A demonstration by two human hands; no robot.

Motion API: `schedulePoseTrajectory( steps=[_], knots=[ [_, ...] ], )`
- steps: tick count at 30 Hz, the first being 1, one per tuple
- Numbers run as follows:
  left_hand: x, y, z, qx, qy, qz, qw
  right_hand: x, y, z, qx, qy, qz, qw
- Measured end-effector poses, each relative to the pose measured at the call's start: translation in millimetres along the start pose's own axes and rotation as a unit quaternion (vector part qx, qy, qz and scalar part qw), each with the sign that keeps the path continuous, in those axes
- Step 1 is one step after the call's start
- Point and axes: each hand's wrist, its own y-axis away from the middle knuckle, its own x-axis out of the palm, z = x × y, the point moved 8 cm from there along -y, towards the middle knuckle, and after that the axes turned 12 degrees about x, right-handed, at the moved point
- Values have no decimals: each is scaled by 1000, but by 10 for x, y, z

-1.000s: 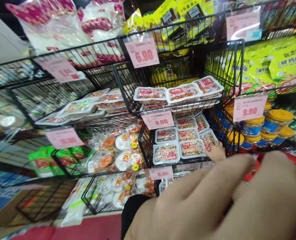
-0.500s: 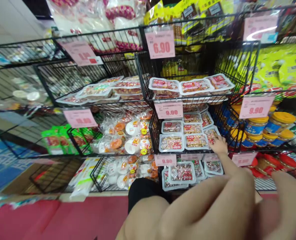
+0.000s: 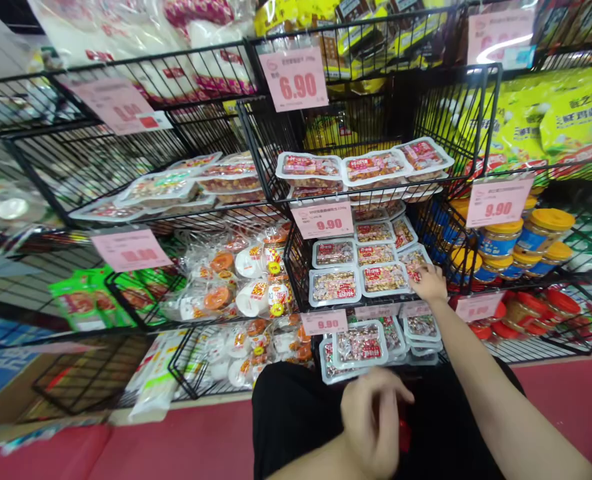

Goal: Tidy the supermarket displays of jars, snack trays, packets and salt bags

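My right hand reaches out to the middle wire basket. Its fingers curl over the near right corner of a sealed snack tray in the front row. More trays of the same kind fill that basket, under a pink 9.90 tag. My left hand hangs low over my black-clothed lap. Its fingers are bent and held loosely together, slightly blurred. A small red piece shows just beside them; whether they hold it is unclear.
Black wire baskets are stacked in tiers. The upper basket holds flat trays, the lower one clear-lidded trays. Yellow-lidded jars stand at the right, round white packets and green bags at the left. The floor is red.
My left hand, which filled the lower right close to the camera, has dropped to my lap. My right hand stays on the same tray. The view has shifted slightly.
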Motion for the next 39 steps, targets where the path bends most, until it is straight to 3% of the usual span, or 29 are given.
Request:
schedulePoseTrajectory(
  steps=[2,6,8,9,11,12,14,18,23,26,30,32,34,37,39],
  knots=[
    [199,-19,428,-118,74,-22,990,6,-9,-1,-1,-2,-3,1000],
    [581,144,1235,-309,173,-47,934,2,-23,-2,-3,-3,-8,1000],
    [696,361,1644,-419,224,-99,874,1,-29,-4,-3,-3,-10,1000],
    [744,516,1836,-488,273,-160,813,1,-32,-4,-3,-2,-11,1000],
    [807,725,2104,-556,338,-283,705,5,-38,-6,-2,-2,-10,1000],
    [819,764,2192,-560,356,-330,672,7,-39,-6,-2,-1,-9,1000],
    [797,730,2291,-534,359,-376,667,8,-37,-6,-3,-2,-9,1000],
    [744,634,2217,-505,364,-393,677,-9,-20,-2,-3,-11,-15,1000],
    [683,751,1790,-529,419,-336,658,-18,-9,-2,1,-7,-19,1000],
    [706,926,1417,-556,468,-235,645,-12,-12,-2,-2,-1,-19,1000],
    [722,1032,837,-566,524,-18,636,4,-20,-6,-7,9,-17,1000],
    [605,892,584,-522,530,71,665,11,-22,1,-12,15,-17,1000],
    [409,630,426,-472,521,103,704,13,-22,11,-16,20,-18,1000],
    [85,104,439,-427,494,34,757,5,-14,23,-11,22,-16,1000],
    [4,-243,572,-425,502,-38,752,-7,-5,31,-5,18,-11,1000]
  ],
)
